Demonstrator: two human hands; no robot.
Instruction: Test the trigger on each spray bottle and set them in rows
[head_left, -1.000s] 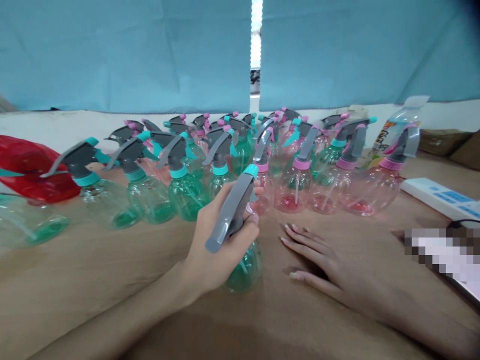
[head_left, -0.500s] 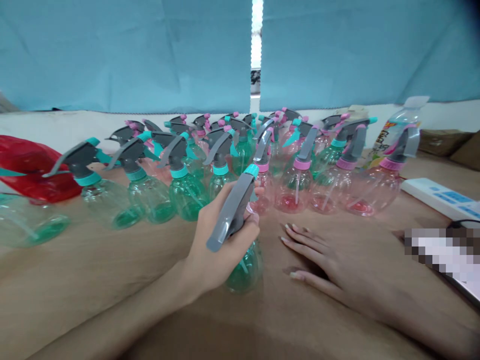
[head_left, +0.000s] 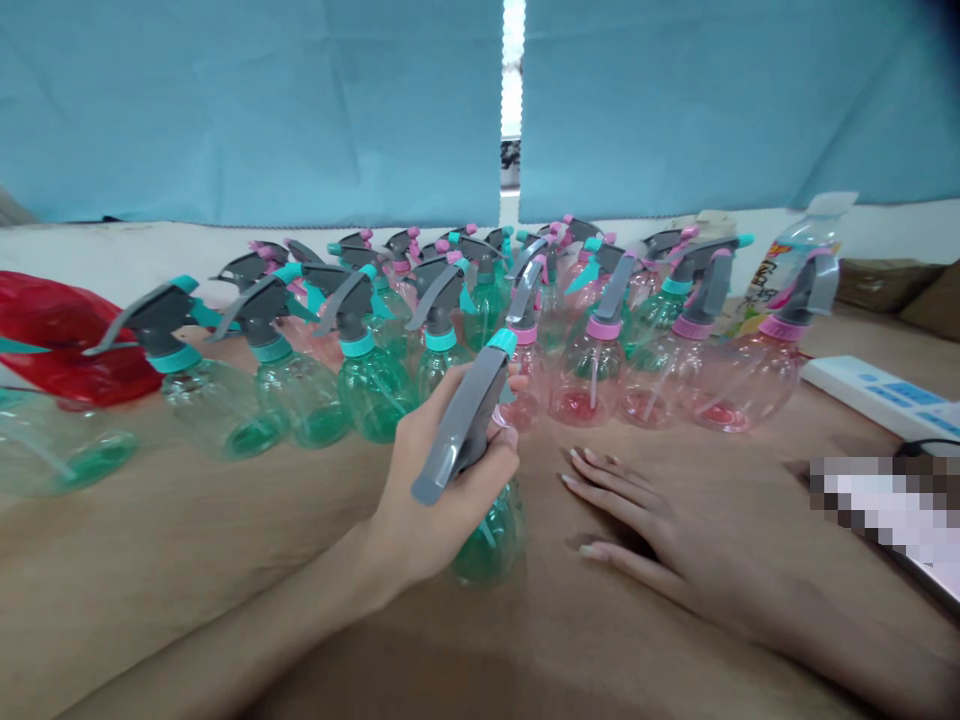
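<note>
My left hand [head_left: 431, 490] is wrapped round the neck of a green spray bottle [head_left: 487, 535] that stands on the brown table [head_left: 225, 540]. Its grey trigger [head_left: 454, 430] sticks out over my fingers toward me. My right hand [head_left: 652, 530] lies flat on the table just right of that bottle, fingers stretched out and holding nothing. Behind both hands stand several green spray bottles [head_left: 371, 385] on the left and several pink spray bottles [head_left: 592, 380] on the right, all with grey triggers.
A red plastic bag [head_left: 60, 340] lies at the far left. A white power strip [head_left: 877, 395] and a blurred-out flat object [head_left: 885, 510] sit at the right. A labelled drink bottle [head_left: 787, 260] stands behind the pink ones. Blue curtains [head_left: 262, 110] hang behind.
</note>
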